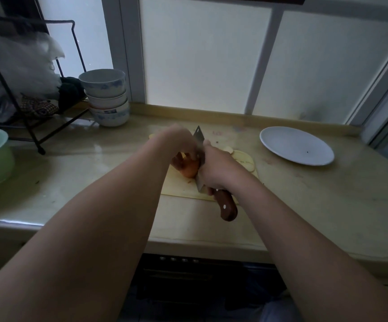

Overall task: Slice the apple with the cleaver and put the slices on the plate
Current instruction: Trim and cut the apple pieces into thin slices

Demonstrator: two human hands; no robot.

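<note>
Mid-slicing: left hand [183, 145] grips the apple [189, 169], right hand [216, 170] clasps the cleaver [225, 205]; next, slices [244, 159] go to the plate [296, 145].

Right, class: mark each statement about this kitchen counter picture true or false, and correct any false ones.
1. The right hand grips the cleaver by its wooden handle. True.
2. The left hand holds the apple on the cutting board. True.
3. Apple slices lie on the white plate. False: the slices lie on the board; the plate holds none.
4. The stacked bowls stand right of the plate. False: they stand far to its left.
</note>
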